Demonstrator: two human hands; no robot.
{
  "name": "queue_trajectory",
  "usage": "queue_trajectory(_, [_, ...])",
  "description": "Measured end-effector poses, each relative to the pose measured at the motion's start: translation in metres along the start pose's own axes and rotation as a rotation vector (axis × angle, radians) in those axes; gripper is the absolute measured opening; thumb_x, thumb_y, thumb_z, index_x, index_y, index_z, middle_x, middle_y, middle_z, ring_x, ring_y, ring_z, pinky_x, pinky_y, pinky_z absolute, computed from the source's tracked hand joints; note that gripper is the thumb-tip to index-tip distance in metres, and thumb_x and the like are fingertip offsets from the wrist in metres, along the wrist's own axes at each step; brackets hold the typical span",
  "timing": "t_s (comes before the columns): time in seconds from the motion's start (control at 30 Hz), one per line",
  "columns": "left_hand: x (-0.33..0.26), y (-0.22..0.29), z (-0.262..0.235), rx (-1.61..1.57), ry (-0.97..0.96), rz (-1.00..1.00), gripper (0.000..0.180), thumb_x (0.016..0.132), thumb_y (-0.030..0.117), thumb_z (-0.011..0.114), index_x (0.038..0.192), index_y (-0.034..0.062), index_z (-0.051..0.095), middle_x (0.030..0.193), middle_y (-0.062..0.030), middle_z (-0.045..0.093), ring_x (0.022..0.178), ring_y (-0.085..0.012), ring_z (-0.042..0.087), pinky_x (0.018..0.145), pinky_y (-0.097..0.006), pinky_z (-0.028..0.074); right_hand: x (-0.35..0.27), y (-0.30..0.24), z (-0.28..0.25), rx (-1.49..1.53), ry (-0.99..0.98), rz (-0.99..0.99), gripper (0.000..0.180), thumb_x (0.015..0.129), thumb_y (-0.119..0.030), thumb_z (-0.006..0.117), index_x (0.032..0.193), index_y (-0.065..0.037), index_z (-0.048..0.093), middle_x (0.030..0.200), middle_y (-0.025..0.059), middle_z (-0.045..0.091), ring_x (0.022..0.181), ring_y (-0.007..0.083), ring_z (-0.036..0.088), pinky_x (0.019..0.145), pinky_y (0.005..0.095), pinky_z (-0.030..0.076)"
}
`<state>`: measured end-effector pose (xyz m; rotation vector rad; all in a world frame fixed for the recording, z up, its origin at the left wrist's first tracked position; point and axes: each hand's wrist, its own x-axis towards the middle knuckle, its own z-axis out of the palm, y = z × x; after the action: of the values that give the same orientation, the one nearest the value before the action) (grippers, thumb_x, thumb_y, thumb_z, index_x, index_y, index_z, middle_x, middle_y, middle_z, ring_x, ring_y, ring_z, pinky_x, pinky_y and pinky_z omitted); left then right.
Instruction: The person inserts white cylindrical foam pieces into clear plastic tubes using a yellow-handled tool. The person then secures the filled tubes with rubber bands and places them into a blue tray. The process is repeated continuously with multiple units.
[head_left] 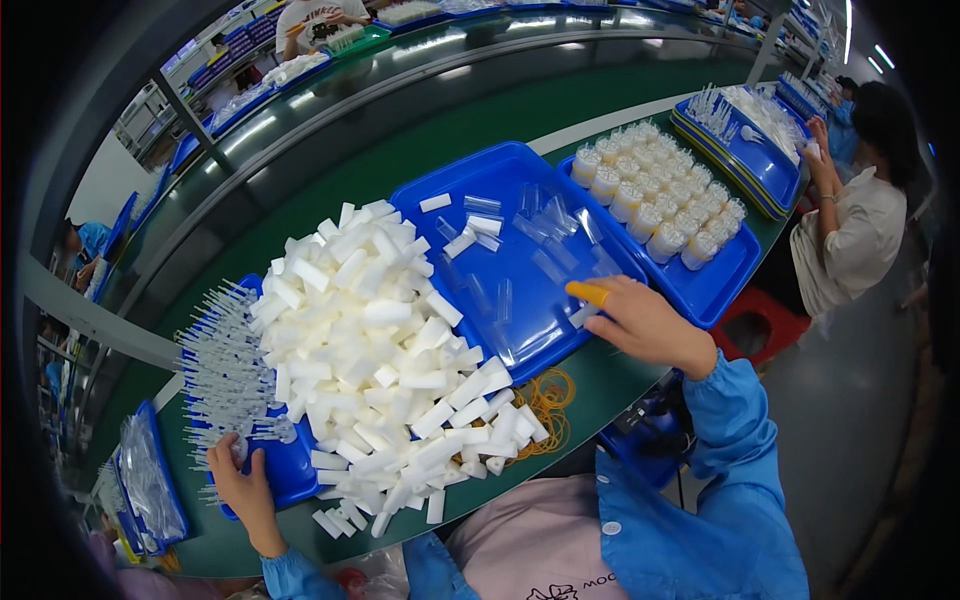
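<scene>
Where the clear tubes lie: strewn in the middle blue tray (490, 177), the clear tubes (548, 266) spread away to the left of the right hand (645, 320) and beyond it, toward the tray's far side.
Right hand: over the tray's right near corner, fingers pointing left, an orange cover (588, 293) on one finger; index and thumb stand around a pale translucent piece (582, 317), but whether they grip it I cannot tell.
Tube axes: mixed; those nearest the orange cover slant from upper left to lower right, while one left of the middle runs almost straight away from the wearer.
Nearer hand: the right, plainly; the white foam pieces (370, 310) are heaped between the tubes and the left hand (243, 490).
Left hand: at the near end of the left blue tray (290, 465), beside the white spiky parts (225, 360), thumb and forefinger curved around something small and pale; its hold is unclear.
Deciding relation: as I judge it, a tube lying to the right hand's left, its slant set across the leftward-pointing fingers.
Desk edge: yellow bands (550, 400) lie on the green desk (606, 388), just beside the foam.
</scene>
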<state>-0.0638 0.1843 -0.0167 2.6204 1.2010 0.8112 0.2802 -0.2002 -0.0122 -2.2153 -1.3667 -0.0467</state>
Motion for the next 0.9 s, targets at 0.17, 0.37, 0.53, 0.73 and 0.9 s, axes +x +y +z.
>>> queue_trajectory(0.17, [0.003, -0.021, -0.006, 0.225, 0.097, 0.168, 0.030, 0.075, 0.000, 0.063, 0.104, 0.0036, 0.057, 0.089, -0.0104, 0.050, 0.082, -0.0229, 0.053, 0.070, -0.034, 0.042, 0.002, -0.002, 0.003, -0.031, -0.235, 0.026, 0.033, 0.082, -0.014, 0.059, 0.114, -0.006, 0.057, 0.102, 0.0121, 0.055, 0.093, 0.0302, 0.052, 0.081, 0.0400, 0.042])
queue_trajectory(0.37, [-0.006, -0.007, -0.014, -0.143, 0.198, -0.018, 0.024, 0.087, 0.008, 0.055, 0.111, 0.0031, 0.053, 0.100, -0.0087, 0.055, 0.084, -0.0186, 0.057, 0.070, -0.029, 0.046, 0.015, -0.007, -0.005, -0.072, -0.303, -0.054, 0.025, 0.078, -0.010, 0.063, 0.102, -0.007, 0.063, 0.089, 0.0086, 0.052, 0.092, 0.0281, 0.051, 0.080, 0.0382, 0.041])
queue_trajectory(0.53, [-0.024, 0.046, -0.039, -0.894, 0.338, -0.292, 0.027, 0.089, 0.015, 0.057, 0.111, 0.0005, 0.052, 0.097, -0.0050, 0.054, 0.082, -0.0120, 0.057, 0.069, -0.024, 0.048, 0.012, -0.037, -0.016, -0.059, 0.021, -0.033, 0.025, 0.076, -0.010, 0.066, 0.100, -0.005, 0.063, 0.089, 0.0081, 0.056, 0.083, 0.0266, 0.055, 0.073, 0.0346, 0.045])
queue_trajectory(0.73, [-0.081, 0.100, -0.042, -1.383, -0.028, -0.293, 0.028, 0.075, 0.003, 0.065, 0.095, 0.0085, 0.045, 0.098, -0.0016, 0.046, 0.077, -0.0076, 0.051, 0.061, -0.019, 0.048, -0.015, -0.092, -0.001, 0.857, 0.146, 0.190, 0.024, 0.081, -0.005, 0.064, 0.104, 0.000, 0.060, 0.096, 0.0087, 0.062, 0.083, 0.0166, 0.061, 0.073, 0.0284, 0.049])
queue_trajectory(0.9, [-0.108, 0.147, -0.011, -1.454, -0.632, 0.025, 0.030, 0.065, 0.001, 0.078, 0.091, 0.0006, 0.063, 0.097, -0.0115, 0.053, 0.079, -0.0165, 0.055, 0.073, -0.027, 0.044, -0.028, -0.106, 0.028, 1.564, 0.122, 0.358, 0.019, 0.085, -0.005, 0.060, 0.103, 0.001, 0.055, 0.099, 0.0106, 0.061, 0.088, 0.0142, 0.060, 0.078, 0.0284, 0.049])
